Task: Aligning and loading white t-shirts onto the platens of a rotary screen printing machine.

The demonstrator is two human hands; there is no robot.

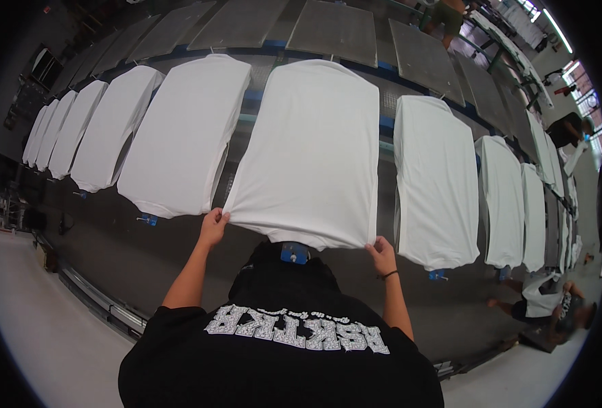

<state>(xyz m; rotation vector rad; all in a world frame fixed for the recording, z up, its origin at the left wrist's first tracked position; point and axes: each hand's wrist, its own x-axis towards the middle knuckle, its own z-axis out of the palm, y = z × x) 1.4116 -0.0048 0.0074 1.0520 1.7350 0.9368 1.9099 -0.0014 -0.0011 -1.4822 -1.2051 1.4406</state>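
Observation:
A white T-shirt (311, 149) lies stretched over a flat board directly ahead, its hem toward me. My left hand (213, 228) pinches the near left corner of the hem between thumb and fingers. At the near right corner, my right hand (382, 256), with a dark band on its wrist, grips the hem the same way. Light creases run along the hem between the two hands. Below its middle sticks out a blue bracket (294, 253) with a metal knob. The board under the cloth is hidden.
More boards dressed in white shirts stand in a row, one to the left (182, 136) and one to the right (437, 180). Behind them runs a line of bare grey boards (333, 30). At the far right, a person (549, 309) handles white cloth. A rail (97, 299) lies low at left.

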